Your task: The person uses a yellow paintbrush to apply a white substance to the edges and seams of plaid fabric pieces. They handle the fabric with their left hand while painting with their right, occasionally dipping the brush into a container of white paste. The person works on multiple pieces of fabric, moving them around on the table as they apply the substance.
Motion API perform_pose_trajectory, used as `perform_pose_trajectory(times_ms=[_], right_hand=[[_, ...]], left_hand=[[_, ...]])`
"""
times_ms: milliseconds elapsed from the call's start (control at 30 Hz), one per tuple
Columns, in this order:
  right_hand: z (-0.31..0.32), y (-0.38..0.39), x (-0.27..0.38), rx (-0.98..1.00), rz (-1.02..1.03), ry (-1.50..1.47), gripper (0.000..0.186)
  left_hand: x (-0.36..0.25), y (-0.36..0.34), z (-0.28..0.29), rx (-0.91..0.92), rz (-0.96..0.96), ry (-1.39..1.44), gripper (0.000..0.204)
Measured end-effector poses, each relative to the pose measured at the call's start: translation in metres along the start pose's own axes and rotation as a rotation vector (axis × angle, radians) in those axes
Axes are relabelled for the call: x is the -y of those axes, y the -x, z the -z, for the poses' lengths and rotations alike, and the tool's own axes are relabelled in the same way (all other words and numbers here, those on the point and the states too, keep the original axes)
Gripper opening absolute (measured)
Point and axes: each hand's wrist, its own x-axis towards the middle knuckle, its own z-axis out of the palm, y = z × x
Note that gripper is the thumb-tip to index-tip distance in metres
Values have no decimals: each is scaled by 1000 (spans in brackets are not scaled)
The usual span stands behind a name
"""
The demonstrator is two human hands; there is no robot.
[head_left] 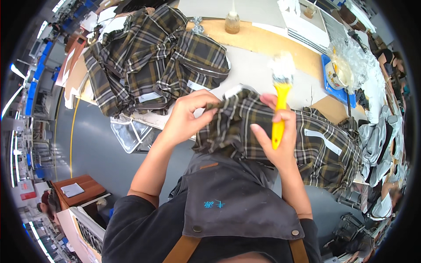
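Observation:
A dark plaid garment point(252, 127) is bunched at the near edge of the table, in front of my apron. My left hand point(186, 116) pinches its upper left edge between thumb and fingers. Held upright in my right hand point(283, 142) is a brush with a yellow handle point(281, 103); its bristle end, pale and blurred, points away from me above the table. The fingers of that hand are just over the plaid cloth. Farther right lies more of the same plaid cloth point(329, 160), with a white strip point(322, 140) on it.
At the far left a large heap of plaid garments point(144, 65) overhangs the table's edge. A squeeze bottle point(232, 23) stands at the back. To the right, a blue tray point(328, 83) holds a pot point(335, 72) beside clear plastic. A clear bin point(131, 131) sits below the heap.

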Motion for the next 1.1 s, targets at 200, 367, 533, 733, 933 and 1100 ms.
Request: perform_pose_trajectory(times_ms=[200,367,533,733,933,1100], right_hand=[[-18,-53,39,133,158,-94,38],[-32,-58,60,-20,195,-139,36],[-36,-43,61,-47,69,-228,37],[-40,-26,67,-29,81,-424,37],[-41,-6,52,-184,49,-365,38],[-29,13,24,-162,-188,-533,32]], left_hand=[[-71,-22,43,63,-320,-129,25],[-86,-18,39,-285,-186,-139,20],[-80,0,36,-260,-97,-149,11],[-105,9,31,-413,-122,-277,9],[-97,12,22,-387,60,-20,12],[-52,3,-4,-276,217,229,14]])
